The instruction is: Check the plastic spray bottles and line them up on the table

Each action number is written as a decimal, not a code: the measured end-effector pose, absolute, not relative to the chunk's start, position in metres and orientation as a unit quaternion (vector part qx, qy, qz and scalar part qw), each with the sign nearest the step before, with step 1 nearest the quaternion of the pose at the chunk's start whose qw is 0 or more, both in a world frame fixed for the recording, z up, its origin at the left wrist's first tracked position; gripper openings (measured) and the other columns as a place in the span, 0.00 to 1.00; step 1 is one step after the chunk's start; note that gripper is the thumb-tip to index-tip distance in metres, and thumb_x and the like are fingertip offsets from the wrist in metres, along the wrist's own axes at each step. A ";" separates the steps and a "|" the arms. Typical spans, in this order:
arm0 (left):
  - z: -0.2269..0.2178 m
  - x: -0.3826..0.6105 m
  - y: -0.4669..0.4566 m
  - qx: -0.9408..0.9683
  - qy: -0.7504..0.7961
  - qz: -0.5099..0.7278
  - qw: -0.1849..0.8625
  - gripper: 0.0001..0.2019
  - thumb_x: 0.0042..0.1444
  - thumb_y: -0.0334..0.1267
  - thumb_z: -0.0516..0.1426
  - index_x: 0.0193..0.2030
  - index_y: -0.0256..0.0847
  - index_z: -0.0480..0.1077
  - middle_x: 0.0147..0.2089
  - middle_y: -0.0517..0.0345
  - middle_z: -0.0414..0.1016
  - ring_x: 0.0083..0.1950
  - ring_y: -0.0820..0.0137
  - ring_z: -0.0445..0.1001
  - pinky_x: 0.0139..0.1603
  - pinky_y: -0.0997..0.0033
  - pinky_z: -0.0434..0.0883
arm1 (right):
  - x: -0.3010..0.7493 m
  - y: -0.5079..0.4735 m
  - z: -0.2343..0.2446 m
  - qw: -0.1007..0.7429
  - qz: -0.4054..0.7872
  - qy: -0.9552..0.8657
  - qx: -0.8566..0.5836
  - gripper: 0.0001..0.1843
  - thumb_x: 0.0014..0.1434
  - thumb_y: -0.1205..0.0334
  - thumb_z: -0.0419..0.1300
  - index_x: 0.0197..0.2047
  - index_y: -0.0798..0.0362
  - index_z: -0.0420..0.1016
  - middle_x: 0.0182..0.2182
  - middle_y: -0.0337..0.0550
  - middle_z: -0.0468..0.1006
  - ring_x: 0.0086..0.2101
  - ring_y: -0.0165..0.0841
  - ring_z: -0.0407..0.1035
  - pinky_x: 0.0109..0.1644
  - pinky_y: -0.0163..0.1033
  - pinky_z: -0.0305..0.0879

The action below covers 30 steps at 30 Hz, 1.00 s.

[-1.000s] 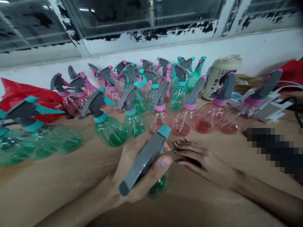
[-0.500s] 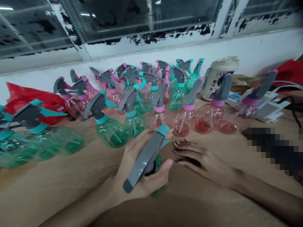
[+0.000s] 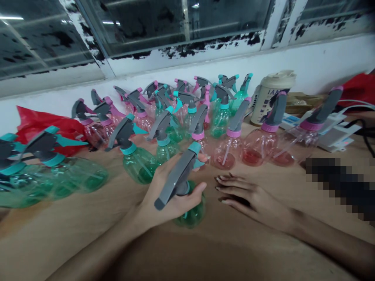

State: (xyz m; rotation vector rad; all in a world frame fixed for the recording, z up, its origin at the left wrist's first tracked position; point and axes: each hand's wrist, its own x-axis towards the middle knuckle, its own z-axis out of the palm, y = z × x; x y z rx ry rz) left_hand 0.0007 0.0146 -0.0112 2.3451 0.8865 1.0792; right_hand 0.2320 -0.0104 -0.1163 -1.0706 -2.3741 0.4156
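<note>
My left hand [image 3: 166,191] is wrapped around the neck of a green spray bottle [image 3: 191,212] with a grey and teal trigger head. That bottle appears upright at the middle front of the table, and the hand covers part of it. Palm down on the wood, my right hand [image 3: 249,195] lies with its fingers stretched out, touching no bottle. Just beyond my left hand stand another green spray bottle [image 3: 139,166] and a pink spray bottle [image 3: 225,154] with a grey head. Liquid shows in the bottom of both.
Several more green and pink spray bottles crowd the back of the wooden table [image 3: 96,230]. A cream coffee cup [image 3: 268,101] stands behind on the right, near a white power strip [image 3: 334,136]. Red plastic bags [image 3: 49,128] lie at either side. A white wall with windows closes the back.
My left hand and the green spray bottle have moved slightly away from me, and more of the bottle's body shows. My right hand has stayed in place.
</note>
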 end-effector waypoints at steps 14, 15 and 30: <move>-0.016 0.001 0.018 0.832 0.315 0.406 0.208 0.13 0.48 0.28 0.56 0.42 0.43 0.66 0.38 0.55 0.72 0.36 0.67 0.75 0.38 0.66 0.76 | 0.231 -0.010 -0.116 0.236 0.156 -0.874 -0.396 0.15 0.63 0.58 0.53 0.52 0.45 0.71 0.55 0.40 0.71 0.58 0.35 0.60 0.62 0.50 0.57; -0.016 0.001 0.019 0.832 0.318 0.408 0.202 0.10 0.48 0.30 0.56 0.39 0.43 0.65 0.35 0.56 0.70 0.34 0.67 0.74 0.35 0.66 0.75 | 0.232 -0.010 -0.116 0.236 0.158 -0.873 -0.397 0.15 0.63 0.58 0.53 0.52 0.45 0.71 0.55 0.40 0.71 0.58 0.35 0.60 0.62 0.50 0.57; -0.011 0.001 0.021 0.836 0.330 0.388 0.205 0.05 0.51 0.32 0.56 0.36 0.42 0.65 0.34 0.58 0.72 0.35 0.69 0.73 0.39 0.69 0.73 | 0.232 -0.009 -0.119 0.224 0.149 -0.875 -0.404 0.16 0.64 0.56 0.52 0.53 0.46 0.70 0.55 0.39 0.70 0.58 0.34 0.59 0.63 0.48 0.55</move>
